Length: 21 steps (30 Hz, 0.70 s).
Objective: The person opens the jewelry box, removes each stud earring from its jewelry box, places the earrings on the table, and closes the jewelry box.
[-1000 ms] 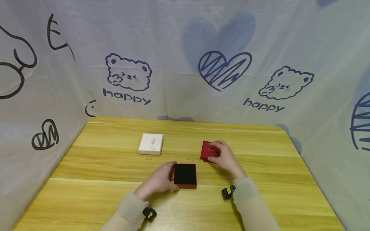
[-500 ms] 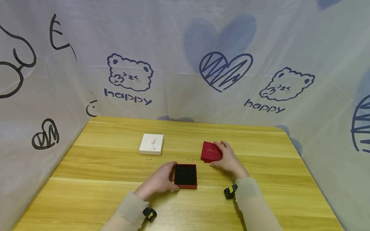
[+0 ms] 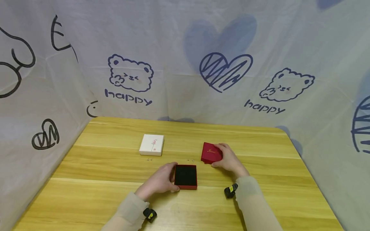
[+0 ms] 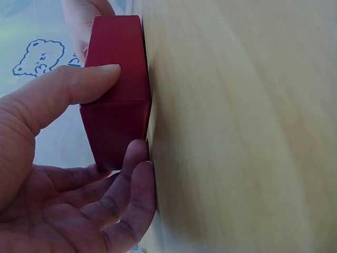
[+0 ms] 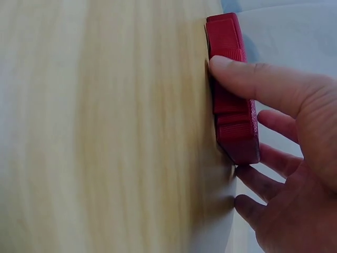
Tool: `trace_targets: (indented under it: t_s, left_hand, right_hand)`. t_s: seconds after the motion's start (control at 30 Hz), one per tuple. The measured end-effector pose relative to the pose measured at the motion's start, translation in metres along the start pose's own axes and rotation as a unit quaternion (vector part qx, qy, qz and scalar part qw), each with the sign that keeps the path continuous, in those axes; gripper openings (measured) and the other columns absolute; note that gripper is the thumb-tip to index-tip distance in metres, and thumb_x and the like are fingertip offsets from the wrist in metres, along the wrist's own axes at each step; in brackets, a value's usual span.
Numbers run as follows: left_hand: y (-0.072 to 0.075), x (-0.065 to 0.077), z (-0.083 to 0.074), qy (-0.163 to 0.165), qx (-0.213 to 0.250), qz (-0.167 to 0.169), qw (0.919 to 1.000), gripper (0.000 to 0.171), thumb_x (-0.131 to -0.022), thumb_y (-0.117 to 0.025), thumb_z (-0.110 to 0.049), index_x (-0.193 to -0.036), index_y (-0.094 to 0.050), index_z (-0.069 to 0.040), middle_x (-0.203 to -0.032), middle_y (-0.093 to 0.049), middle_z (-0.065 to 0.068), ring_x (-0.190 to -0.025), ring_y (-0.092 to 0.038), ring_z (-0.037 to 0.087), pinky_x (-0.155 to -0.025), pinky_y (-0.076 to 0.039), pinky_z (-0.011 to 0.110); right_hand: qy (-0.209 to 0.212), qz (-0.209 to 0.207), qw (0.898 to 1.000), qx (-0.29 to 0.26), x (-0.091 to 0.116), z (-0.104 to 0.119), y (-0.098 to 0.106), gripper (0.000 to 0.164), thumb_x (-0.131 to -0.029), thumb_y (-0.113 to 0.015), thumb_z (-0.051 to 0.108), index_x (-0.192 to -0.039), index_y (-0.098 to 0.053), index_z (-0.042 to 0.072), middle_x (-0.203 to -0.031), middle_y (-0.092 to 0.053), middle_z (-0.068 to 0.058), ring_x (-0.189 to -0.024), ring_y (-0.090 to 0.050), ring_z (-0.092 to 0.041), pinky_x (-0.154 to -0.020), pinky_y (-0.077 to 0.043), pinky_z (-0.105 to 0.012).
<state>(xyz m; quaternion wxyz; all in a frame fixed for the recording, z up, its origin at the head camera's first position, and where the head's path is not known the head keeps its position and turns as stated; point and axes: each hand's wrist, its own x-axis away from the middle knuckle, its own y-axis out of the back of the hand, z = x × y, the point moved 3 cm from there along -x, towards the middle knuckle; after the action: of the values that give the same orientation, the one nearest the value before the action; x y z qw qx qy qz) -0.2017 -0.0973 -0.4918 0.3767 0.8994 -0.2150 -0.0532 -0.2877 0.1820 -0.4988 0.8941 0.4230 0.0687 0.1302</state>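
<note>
My left hand (image 3: 160, 178) grips the left side of a red jewelry box base (image 3: 186, 187), which holds a black insert (image 3: 185, 175). In the left wrist view the thumb presses one side wall of the box base (image 4: 117, 50) and the fingers curl at a neighbouring corner. Farther back, my right hand (image 3: 230, 160) pinches the red box lid (image 3: 210, 154), gold lettering on its top. A ribbon bow runs along the lid (image 5: 229, 121) under the thumb in the right wrist view. The lid sits on or very near the table.
A white box (image 3: 151, 145) with a pink flower print stands at the back left. Two pairs of tiny items that look like earrings lie on the wooden table (image 3: 95, 195), one pair (image 3: 149, 159) before the white box, the other (image 3: 190, 160) left of the lid. A printed curtain (image 3: 173, 96) hangs behind.
My right hand has slid from over the lid's top to its right side, uncovering the lettering. The lid has barely moved. My left hand keeps its hold on the box base.
</note>
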Motion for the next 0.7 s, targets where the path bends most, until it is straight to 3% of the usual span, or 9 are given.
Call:
trace_targets:
  t_s: [0.7]
  left_hand:
    - [0.0000, 0.0024, 0.0000, -0.005, 0.004, 0.012, 0.9999, 0.101, -0.070, -0.090, -0.019, -0.146, -0.031, 0.011, -0.088, -0.053, 0.004, -0.072, -0.051, 0.015, -0.069, -0.044, 0.035]
  right_hand:
    - [-0.008, -0.007, 1.000, -0.025, 0.0075, 0.0032, 0.0037, 0.084, -0.071, -0.089, 0.018, -0.142, -0.048, 0.002, -0.143, -0.044, -0.020, -0.126, -0.044, -0.039, -0.105, -0.034, -0.053]
